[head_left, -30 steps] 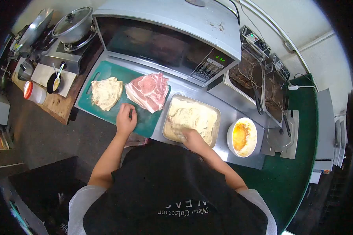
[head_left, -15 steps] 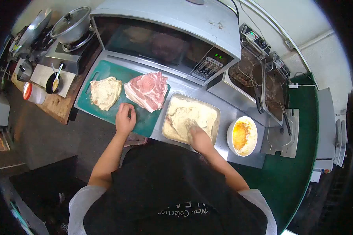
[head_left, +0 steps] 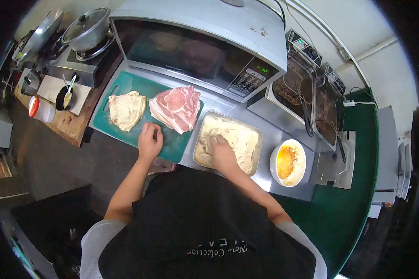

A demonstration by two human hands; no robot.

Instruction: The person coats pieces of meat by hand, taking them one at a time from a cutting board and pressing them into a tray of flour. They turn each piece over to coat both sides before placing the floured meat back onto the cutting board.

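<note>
A: What lay widest on the counter?

B: The green rectangular plastic cutting board (head_left: pixel 172 151). Its long axis sloped from upper left down to lower right, with the slotted handle end pointing left.

A: And next in size?

B: The shallow rectangular metal tray (head_left: pixel 235 121), just right of the board. Its slightly longer sides sloped down to the right too. Pale powdery flour (head_left: pixel 239 146) covered its floor.

A: The meat?

B: The broad slab of raw pink meat (head_left: pixel 176 109) lay on the board's right half, with no clear long axis; its narrower end pointed down and right, towards the tray. Beyond the tray stood the round white bowl (head_left: pixel 273 166) with orange-yellow residue. The smaller, flour-coated cream slab (head_left: pixel 126 110) lay flat on the board's left half, tapering towards the person.

A: How were the hands posed?

B: The right hand (head_left: pixel 221 156) reached into the tray's left part, back upward, fingers bent and pointing up and left into the flour. I couldn't tell whether they gripped anything. The left hand (head_left: pixel 150 139) was over the board, just below the raw slab, fingers loosely curled, thumb apart from them. I couldn't tell whether it touched the board.
</note>
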